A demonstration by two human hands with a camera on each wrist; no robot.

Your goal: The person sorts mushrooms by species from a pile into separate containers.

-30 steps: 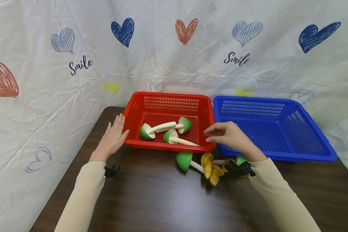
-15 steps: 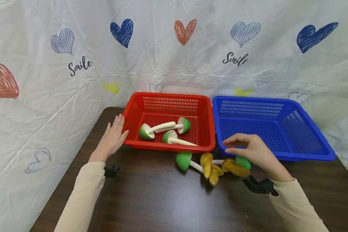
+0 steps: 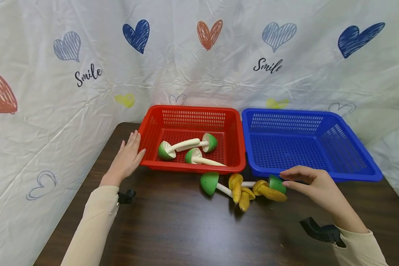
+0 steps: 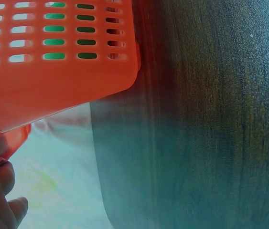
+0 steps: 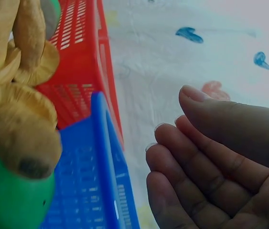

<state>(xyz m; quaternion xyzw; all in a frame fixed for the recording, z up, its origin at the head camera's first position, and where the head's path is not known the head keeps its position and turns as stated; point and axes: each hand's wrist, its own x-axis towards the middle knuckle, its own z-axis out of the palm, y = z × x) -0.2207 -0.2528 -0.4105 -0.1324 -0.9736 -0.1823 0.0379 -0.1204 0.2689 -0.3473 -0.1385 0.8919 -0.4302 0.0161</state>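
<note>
My left hand (image 3: 124,160) rests with straight fingers against the left rim of the red basket (image 3: 189,169). Inside that basket lie several toy mushrooms with green caps and white stems, one green-capped mushroom (image 3: 166,150) at its left. My right hand (image 3: 319,186) hovers by the front rim of the blue basket (image 3: 345,176), thumb and fingers apart, holding nothing, as the right wrist view confirms. Just left of its fingertips is a green mushroom cap (image 3: 276,186), partly covered by a yellow mushroom (image 3: 269,191). Whether the fingertips touch the cap cannot be told.
More yellow mushrooms (image 3: 235,188) and another green-capped mushroom (image 3: 209,183) lie clustered on the dark wooden table (image 3: 186,229) before the baskets. The two baskets stand side by side. A white cloth (image 3: 179,66) printed with hearts hangs behind and at the left.
My right hand has moved right and towards me, from over the red basket's right rim to beside the green cap. The left hand has stayed at the red basket.
</note>
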